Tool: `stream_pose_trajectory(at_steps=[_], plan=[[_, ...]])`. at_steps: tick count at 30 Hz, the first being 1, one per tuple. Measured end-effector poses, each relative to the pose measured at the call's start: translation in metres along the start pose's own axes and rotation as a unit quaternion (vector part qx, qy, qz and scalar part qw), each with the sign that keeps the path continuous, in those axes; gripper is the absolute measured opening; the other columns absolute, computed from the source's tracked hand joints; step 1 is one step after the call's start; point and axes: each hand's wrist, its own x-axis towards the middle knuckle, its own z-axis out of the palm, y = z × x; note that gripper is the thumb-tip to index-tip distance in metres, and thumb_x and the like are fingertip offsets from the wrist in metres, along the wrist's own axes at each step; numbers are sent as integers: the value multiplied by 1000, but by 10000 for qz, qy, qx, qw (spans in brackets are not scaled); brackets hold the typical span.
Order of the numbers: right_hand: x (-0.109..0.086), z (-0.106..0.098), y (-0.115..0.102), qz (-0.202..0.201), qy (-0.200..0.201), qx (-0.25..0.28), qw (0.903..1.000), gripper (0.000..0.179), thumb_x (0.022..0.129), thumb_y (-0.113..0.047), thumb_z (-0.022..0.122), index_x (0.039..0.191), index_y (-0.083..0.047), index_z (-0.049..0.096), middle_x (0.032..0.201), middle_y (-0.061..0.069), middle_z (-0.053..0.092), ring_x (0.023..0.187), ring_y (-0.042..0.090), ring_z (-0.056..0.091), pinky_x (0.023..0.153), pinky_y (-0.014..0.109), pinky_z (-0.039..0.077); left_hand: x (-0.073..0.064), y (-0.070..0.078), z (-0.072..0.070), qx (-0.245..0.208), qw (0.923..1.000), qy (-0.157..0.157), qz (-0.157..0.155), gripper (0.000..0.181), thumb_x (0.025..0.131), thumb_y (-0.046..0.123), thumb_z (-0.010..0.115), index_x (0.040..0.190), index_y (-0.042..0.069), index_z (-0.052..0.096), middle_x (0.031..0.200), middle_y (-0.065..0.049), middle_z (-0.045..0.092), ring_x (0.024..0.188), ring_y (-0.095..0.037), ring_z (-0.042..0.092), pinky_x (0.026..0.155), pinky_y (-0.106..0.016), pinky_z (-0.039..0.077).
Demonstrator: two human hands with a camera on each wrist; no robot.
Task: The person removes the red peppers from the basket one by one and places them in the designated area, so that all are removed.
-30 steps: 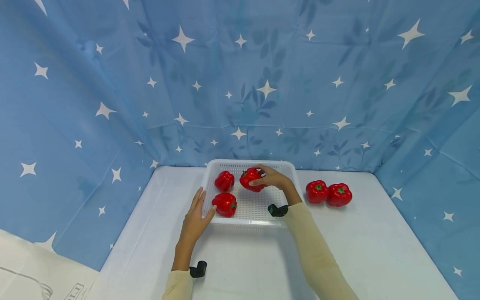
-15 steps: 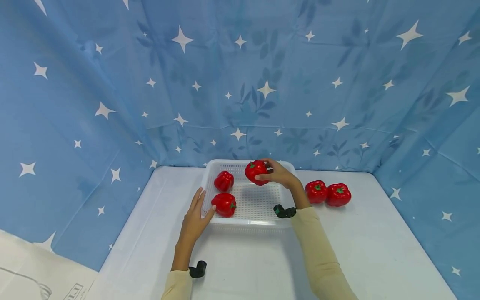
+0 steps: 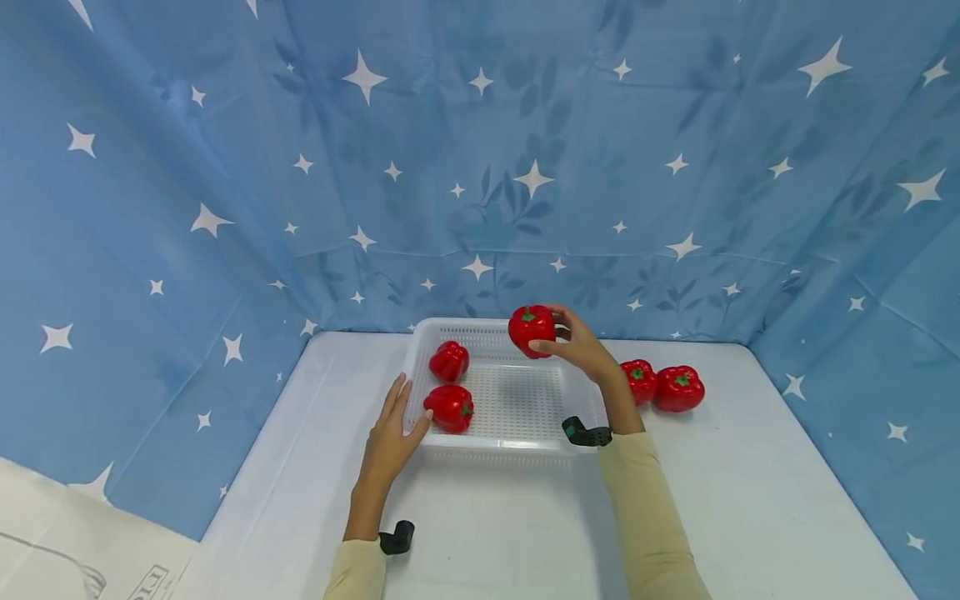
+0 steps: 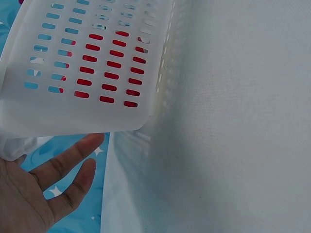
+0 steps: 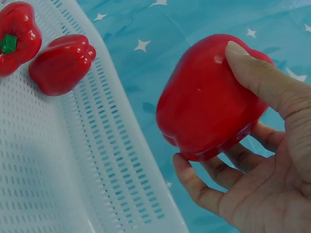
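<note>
A red bell pepper [image 3: 532,331] is up over the back right of the white basket [image 3: 491,445], between the thumb and fingers of my right hand [image 3: 581,343]. The right wrist view shows the same pepper [image 5: 209,97] close, with the thumb on top and fingertips below. Beside the basket's left front corner is my left hand [image 3: 390,437], fingers extended along the side and thumb at the rim. From the left wrist, the hand [image 4: 53,189] shows two spread fingers under the basket's edge. Two red peppers lie inside at the left, one behind [image 3: 449,362], one in front [image 3: 448,408].
Two more red peppers, one [image 3: 640,382] partly behind the right forearm and another [image 3: 679,389], sit together on the white table [image 3: 495,525] right of the basket. A blue star-patterned curtain [image 3: 420,208] hangs behind and along the sides.
My right hand has lifted the bell pepper from inside the basket and moved it up, back and to the right. The left hand stays at the basket's corner.
</note>
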Motion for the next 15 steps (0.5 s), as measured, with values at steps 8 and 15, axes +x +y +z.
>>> stream_pose_trajectory(at_steps=[8, 15], plan=[[-25, -10, -1, -142, 605, 93, 9980, 81, 84, -22, 77, 149, -16, 29, 147, 12, 39, 134, 34, 42, 94, 41, 57, 0, 0, 0, -9, 10000, 1, 1, 73, 92, 46, 60, 154, 22, 31, 163, 9, 20, 143, -31, 39, 96, -55, 49], [-47, -17, 1, -282, 1009, 333, 9939, 80, 86, -18, 74, 150, -14, 26, 150, 13, 36, 137, 34, 41, 88, 22, 56, 0, -1, 1, 8, 10000, 38, 51, 73, 92, 47, 59, 154, 21, 31, 163, 9, 21, 143, -31, 39, 96, -54, 49]])
